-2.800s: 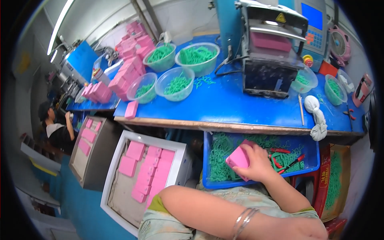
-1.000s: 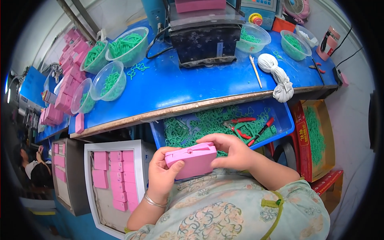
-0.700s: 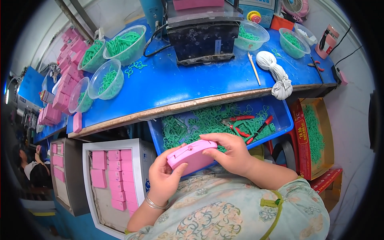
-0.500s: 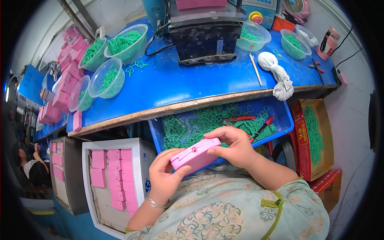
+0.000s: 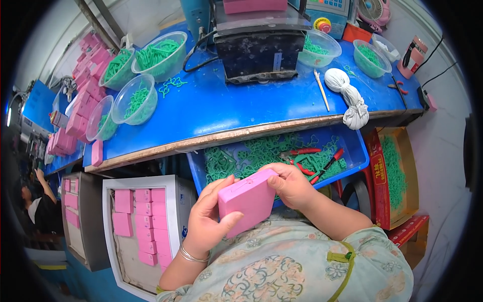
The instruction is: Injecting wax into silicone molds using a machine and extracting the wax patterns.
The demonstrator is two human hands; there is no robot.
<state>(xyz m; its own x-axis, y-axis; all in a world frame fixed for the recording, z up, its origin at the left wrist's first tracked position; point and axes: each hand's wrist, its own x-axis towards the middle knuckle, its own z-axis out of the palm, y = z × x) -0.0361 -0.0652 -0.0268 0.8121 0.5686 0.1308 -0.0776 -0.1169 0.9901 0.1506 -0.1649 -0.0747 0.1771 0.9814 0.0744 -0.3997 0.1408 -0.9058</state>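
Note:
My left hand (image 5: 206,219) and my right hand (image 5: 294,189) both grip a pink rectangular block (image 5: 245,206), held tilted above my lap, with a seam along its narrow top face and my right thumb on that face. Just beyond it, under the bench edge, a blue tray (image 5: 358,163) holds a tangle of green looped pieces (image 5: 244,156). Red-handled pliers (image 5: 302,151) and a black-and-red tool (image 5: 329,163) lie on them.
The blue bench (image 5: 211,113) carries green-filled bowls (image 5: 132,113), pink blocks (image 5: 84,108), a black machine (image 5: 256,60), a stick (image 5: 322,90) and a white cloth bundle (image 5: 352,100). Pink blocks fill part of a white-framed box (image 5: 176,211). A cardboard box (image 5: 412,171) stands right; a co-worker (image 5: 40,201) sits far left.
The pink block has turned in my hands, showing more of its broad face and less of the seamed edge. At far left, the co-worker's arm has shifted.

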